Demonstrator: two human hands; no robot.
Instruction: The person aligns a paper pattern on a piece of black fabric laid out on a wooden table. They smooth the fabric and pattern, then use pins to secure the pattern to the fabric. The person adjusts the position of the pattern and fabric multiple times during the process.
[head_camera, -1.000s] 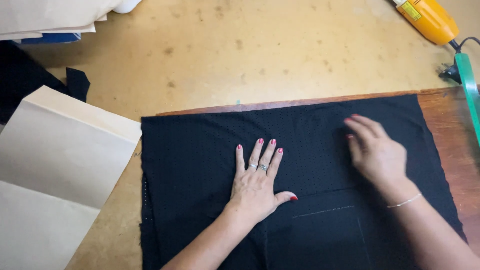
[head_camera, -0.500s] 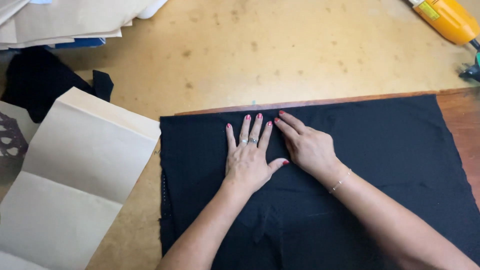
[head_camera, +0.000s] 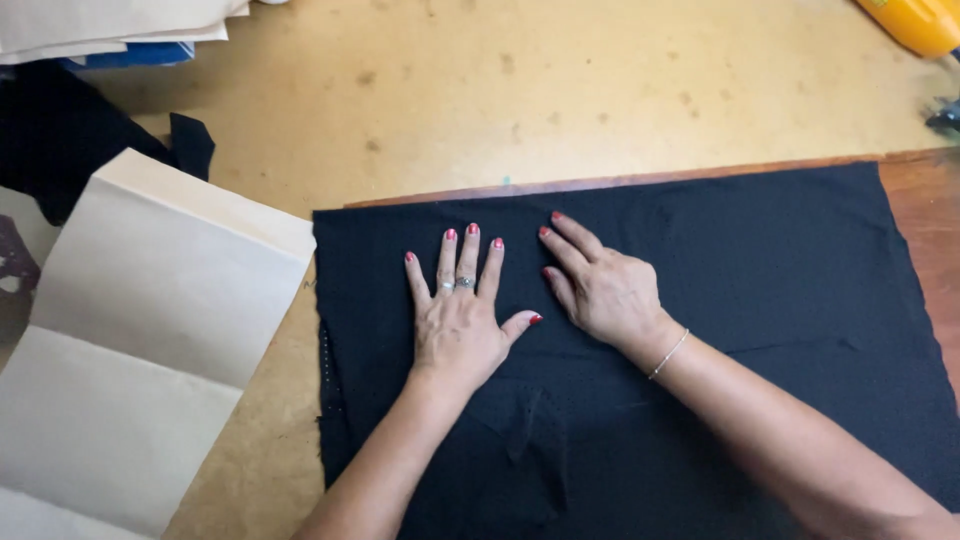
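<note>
Both hands lie flat and unclenched on the black fabric (head_camera: 700, 290), grasping nothing.

Left hand (head_camera: 458, 320) presses palm-down with fingers spread near the cloth's upper left corner; right hand (head_camera: 600, 290) rests just beside it, fingers angled toward the top edge, its thumb side close to the left thumb. Spread under both palms, the cloth covers the near right part of the wooden table (head_camera: 560, 90). Folded tan paper (head_camera: 150, 330) sits just beyond the cloth's left edge, and a yellow tool (head_camera: 915, 22) lies at the table's far right corner.
</note>
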